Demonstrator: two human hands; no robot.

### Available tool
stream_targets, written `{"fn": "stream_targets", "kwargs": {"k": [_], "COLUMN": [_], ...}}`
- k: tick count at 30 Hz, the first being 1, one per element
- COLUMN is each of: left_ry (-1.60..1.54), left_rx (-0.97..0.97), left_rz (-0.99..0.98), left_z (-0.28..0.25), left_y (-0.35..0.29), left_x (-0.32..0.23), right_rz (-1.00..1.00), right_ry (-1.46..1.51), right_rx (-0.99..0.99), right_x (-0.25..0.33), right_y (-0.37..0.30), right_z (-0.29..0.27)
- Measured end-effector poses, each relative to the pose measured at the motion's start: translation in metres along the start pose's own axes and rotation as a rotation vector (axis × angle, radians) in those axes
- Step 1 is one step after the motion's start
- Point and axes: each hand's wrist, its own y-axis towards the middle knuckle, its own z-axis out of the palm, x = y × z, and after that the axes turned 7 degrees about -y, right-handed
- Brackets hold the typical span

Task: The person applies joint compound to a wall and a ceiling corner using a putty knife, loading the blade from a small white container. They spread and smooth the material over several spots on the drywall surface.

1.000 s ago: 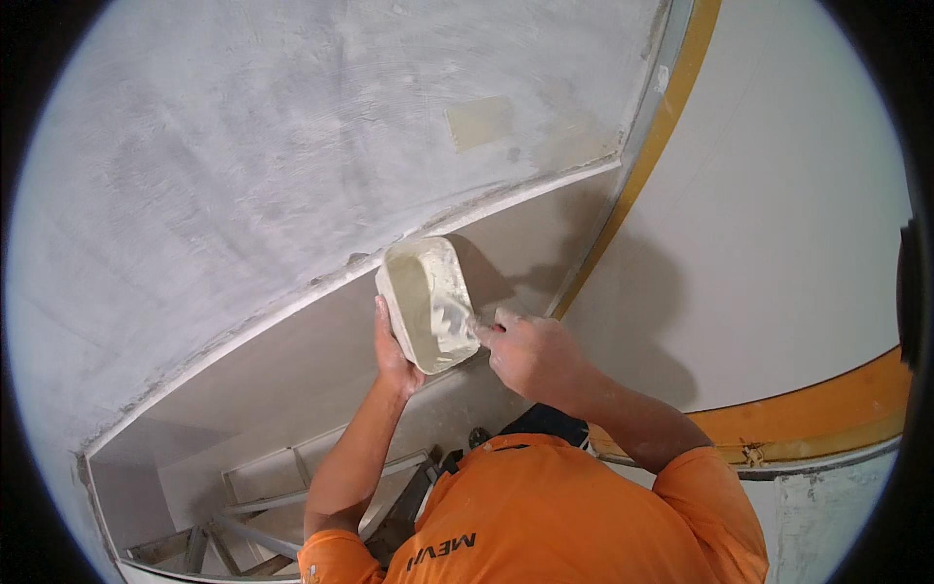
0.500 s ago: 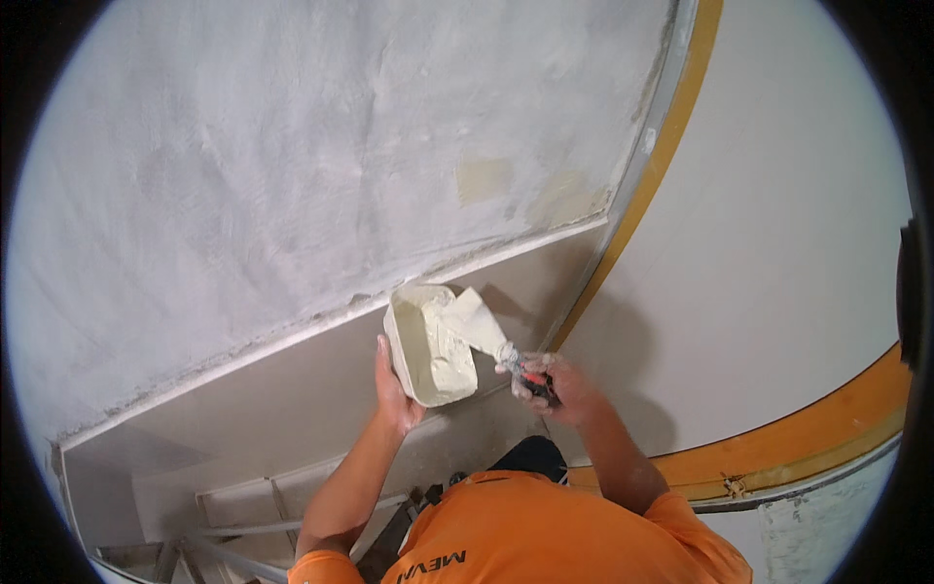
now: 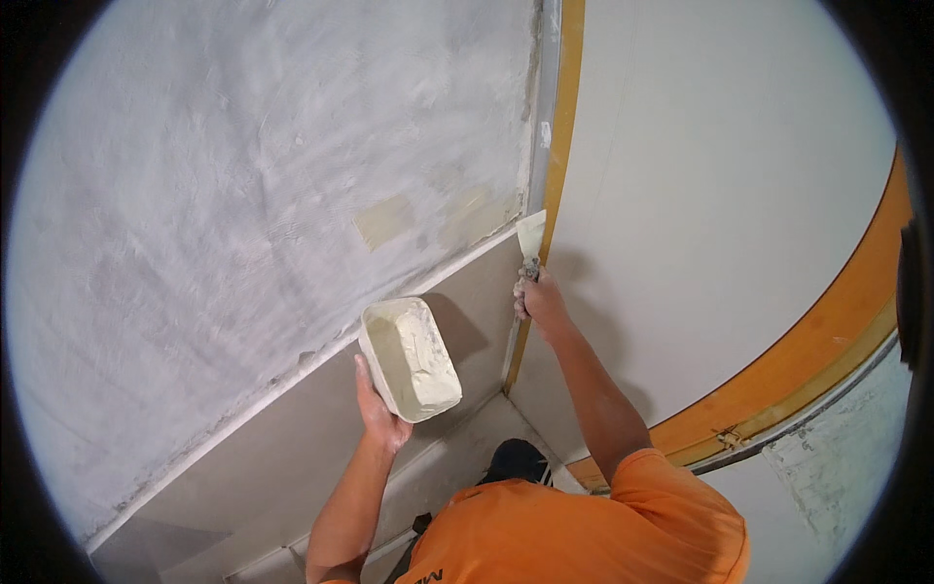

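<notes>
My left hand (image 3: 381, 414) supports a pale rectangular plastic tub (image 3: 381, 368) from below and the side, its fingers hidden underneath. Cream-coloured filler (image 3: 428, 365) lies in the tub, mostly along its right side. Out ahead and to the right, my right hand (image 3: 540, 297) is wrapped round the handle of a putty knife (image 3: 531, 234), its fingers smeared with filler. The knife's blade points upward at the corner, beside the yellow-brown strip (image 3: 564, 117) and the end of the ledge. Whether the blade touches the wall I cannot tell.
A grey plastered wall (image 3: 233, 146) fills the left, with pale patches low down near the corner. Below it runs a narrow ledge (image 3: 243, 414). A smooth white panel (image 3: 720, 214) stands at the right, edged by a curved orange band (image 3: 778, 389).
My right hand has carried the putty knife away from the tub, forward to the corner strip. The tub stays in my left hand. The view has turned toward the right.
</notes>
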Motion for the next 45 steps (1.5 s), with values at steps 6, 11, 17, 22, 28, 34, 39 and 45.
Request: {"fn": "stream_targets", "kwargs": {"k": [6, 11, 17, 22, 28, 34, 39, 45], "left_ry": [-0.084, -0.082, -0.097, -0.155, -0.159, -0.144, -0.142, -0.016], "left_rx": [0.058, 0.026, 0.037, 0.054, -0.001, 0.052, 0.056, -0.053], "left_rz": [0.048, 0.118, 0.216, 0.253, 0.251, 0.144, 0.162, 0.457], "left_z": [0.005, 0.002, 0.011, 0.033, 0.039, 0.037, 0.037, 0.027], "left_y": [0.002, -0.008, -0.008, -0.016, -0.012, -0.004, -0.010, -0.046], "left_x": [-0.001, -0.011, -0.017, -0.029, -0.015, -0.004, -0.022, -0.066], "right_rz": [-0.128, -0.275, -0.532, -0.303, -0.437, -0.353, -0.291, -0.267], "right_ry": [-0.658, -0.937, -1.495, -1.087, -1.111, -1.140, -0.996, -0.967], "right_rx": [-0.353, -0.338, 0.045, -0.083, -0.066, -0.165, -0.491, 0.199], "right_x": [-0.018, -0.041, -0.045, -0.015, 0.011, -0.013, -0.054, -0.019], "right_y": [0.064, 0.101, 0.090, -0.026, 0.007, 0.119, 0.074, -0.087], "right_z": [0.009, 0.030, 0.104, 0.085, -0.007, -0.020, 0.142, 0.126]}}
